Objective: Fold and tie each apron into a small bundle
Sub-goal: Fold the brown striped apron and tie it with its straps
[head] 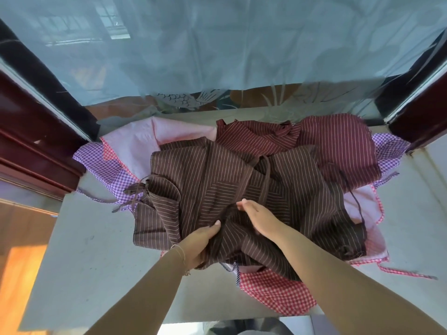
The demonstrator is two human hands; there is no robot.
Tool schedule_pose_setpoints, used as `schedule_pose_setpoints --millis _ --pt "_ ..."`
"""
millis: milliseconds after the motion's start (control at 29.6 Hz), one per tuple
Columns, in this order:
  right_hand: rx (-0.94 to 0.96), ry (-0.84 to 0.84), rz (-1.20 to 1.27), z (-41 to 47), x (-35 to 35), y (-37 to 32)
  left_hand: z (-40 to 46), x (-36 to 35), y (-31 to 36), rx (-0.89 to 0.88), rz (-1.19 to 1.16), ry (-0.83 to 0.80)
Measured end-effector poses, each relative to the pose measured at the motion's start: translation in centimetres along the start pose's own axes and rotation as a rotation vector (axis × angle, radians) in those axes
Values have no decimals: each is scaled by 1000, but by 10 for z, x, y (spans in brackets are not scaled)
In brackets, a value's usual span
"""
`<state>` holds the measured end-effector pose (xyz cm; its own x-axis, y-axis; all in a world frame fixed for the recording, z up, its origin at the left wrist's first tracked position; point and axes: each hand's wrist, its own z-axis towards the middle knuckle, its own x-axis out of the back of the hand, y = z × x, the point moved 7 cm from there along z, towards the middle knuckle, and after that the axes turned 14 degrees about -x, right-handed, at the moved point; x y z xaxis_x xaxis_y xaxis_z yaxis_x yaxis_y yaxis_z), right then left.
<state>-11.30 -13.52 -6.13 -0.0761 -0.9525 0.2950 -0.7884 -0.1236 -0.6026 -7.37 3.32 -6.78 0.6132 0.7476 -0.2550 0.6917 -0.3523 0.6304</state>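
Observation:
A brown pinstriped apron (217, 180) lies crumpled on top of a heap of aprons on the grey table (96, 250). My left hand (200, 243) grips a fold of its near edge, thumb on top. My right hand (261, 217) lies on the same apron just to the right, its fingers reaching into the cloth; whether they pinch it is hidden. A brown strap (266, 180) runs up the middle and thin ties (130, 199) trail off the left side.
A maroon striped apron (333, 146) lies behind at the right. Pink, purple-check (101, 163) and red-check (273, 291) aprons spread underneath. A pale blue curtain (217, 44) hangs behind the table. Dark wooden frames (31, 131) flank both sides.

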Motion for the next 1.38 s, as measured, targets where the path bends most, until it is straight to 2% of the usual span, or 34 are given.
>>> schedule_pose_setpoints --millis 68,236,439,608,675,743,844,979,1047,1114,1182,1215,1283,1317,1384 --pt "33 -32 -114 -3 -12 -4 -4 -1 3 -89 35 -61" --pt "27 -78 -200 -15 -15 -7 -5 -3 17 -222 24 -38" --pt "117 77 -183 -55 26 -32 -1 -24 60 -472 417 -29" --pt "124 228 -138 -109 68 -27 9 -77 92 -630 706 -162" --pt "60 344 -159 -126 83 -6 14 -104 90 -653 847 -244" --pt "-112 409 -198 -134 92 28 20 -129 75 -664 941 -326" --pt "-378 399 -211 -142 89 91 23 -167 36 -650 1064 -464" --pt "-498 372 -102 -153 68 152 20 -197 -9 -621 1211 -561" --pt "-549 388 -97 -156 60 170 18 -205 -18 -660 1250 -594" --pt "-533 592 -41 -162 64 183 13 -218 -31 -693 1295 -680" --pt "-280 835 96 -171 73 169 7 -229 -43 -739 1336 -761" --pt "-159 817 214 -172 73 159 4 -233 -48 -762 1351 -786" --pt "-124 562 411 -163 60 145 -4 -238 -49 -779 1398 -782" --pt "-159 454 397 -155 54 146 -5 -236 -48 -773 1408 -751" --pt "-221 354 150 -144 50 148 -1 -224 -40 -762 1401 -674"
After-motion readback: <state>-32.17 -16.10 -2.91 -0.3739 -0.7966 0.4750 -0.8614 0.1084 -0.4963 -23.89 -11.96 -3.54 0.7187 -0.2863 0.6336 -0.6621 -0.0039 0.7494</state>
